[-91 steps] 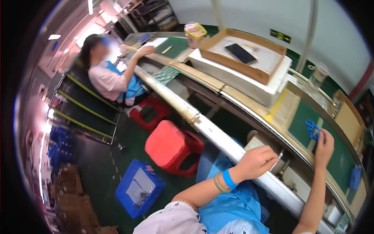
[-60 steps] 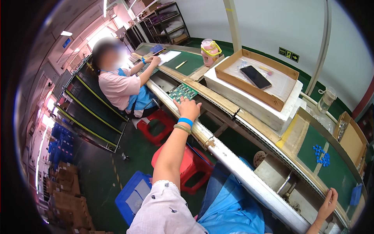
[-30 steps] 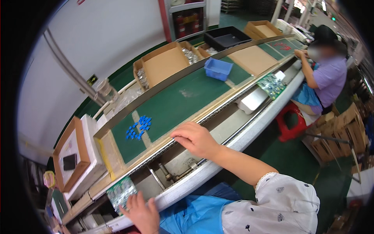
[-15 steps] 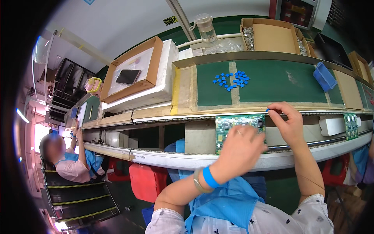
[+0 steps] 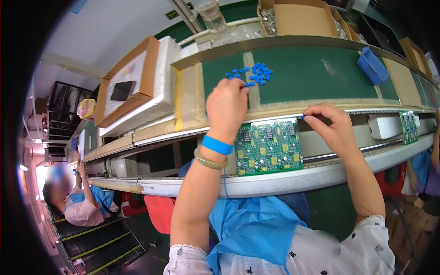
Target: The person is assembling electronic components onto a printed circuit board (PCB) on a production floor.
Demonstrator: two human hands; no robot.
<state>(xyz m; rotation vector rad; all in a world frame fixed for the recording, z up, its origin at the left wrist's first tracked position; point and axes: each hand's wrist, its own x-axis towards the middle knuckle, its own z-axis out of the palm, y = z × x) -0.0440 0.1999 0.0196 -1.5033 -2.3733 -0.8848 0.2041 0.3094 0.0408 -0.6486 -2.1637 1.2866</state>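
Up swings the left hand (image 5: 227,107) from over the circuit board (image 5: 268,151) on the rails (image 5: 330,178) to the blue pieces (image 5: 260,73) on the surface (image 5: 311,82), its grip impossible to tell! Right hand (image 5: 332,130) clamps one blue block (image 5: 303,117) near the board.

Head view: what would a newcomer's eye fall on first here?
Probably the green circuit board, large and bright near the middle of the picture. Next come the vivid blue pieces scattered on the green worktop beyond it, with the left hand at their near edge. The right hand pinches another blue piece by the board's upper right corner.
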